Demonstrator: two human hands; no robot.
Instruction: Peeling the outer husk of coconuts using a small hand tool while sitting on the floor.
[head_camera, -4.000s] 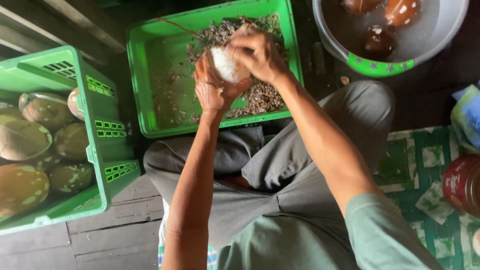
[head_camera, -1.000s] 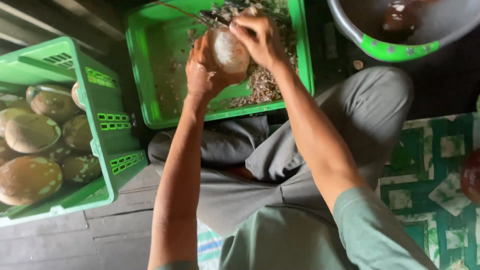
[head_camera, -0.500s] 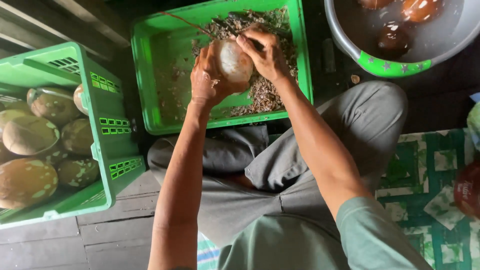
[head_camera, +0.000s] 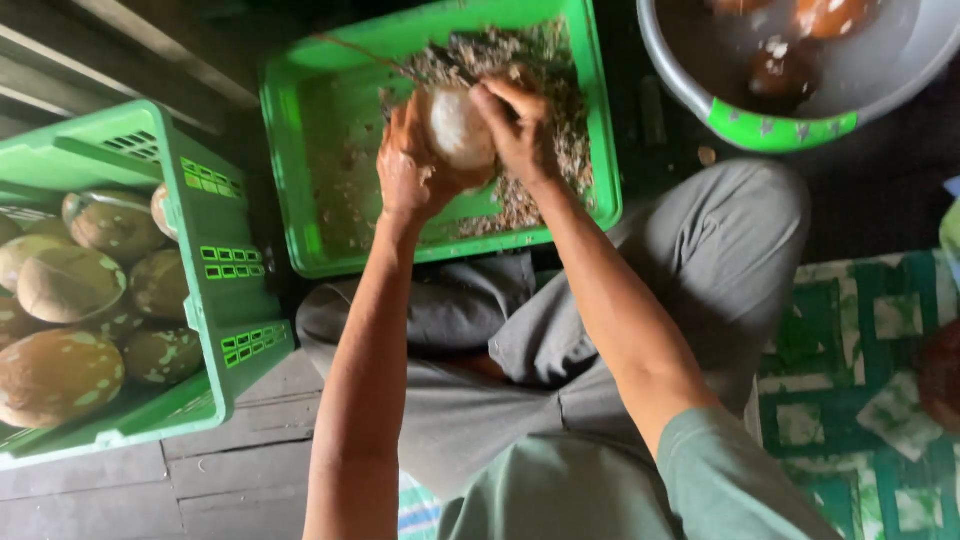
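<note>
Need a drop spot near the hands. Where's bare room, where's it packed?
Free: the left part of the middle crate, thinly littered, beside the scraps pile, and the grey floor planks below the left crate. Crowded: the left crate is packed with coconuts. Both hands, left hand and right hand, grip the peeled coconut.

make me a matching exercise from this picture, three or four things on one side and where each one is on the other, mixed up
Things:
1. pale round fruit
2. brown mottled fruits
3. shavings
4. dark wet pieces

Places:
A. in the grey basin at top right
B. held between the left hand and right hand
C. piled in the green crate at left
D. lying in the green crate in front of the knees

Pairs: 1-B, 2-C, 3-D, 4-A
</note>
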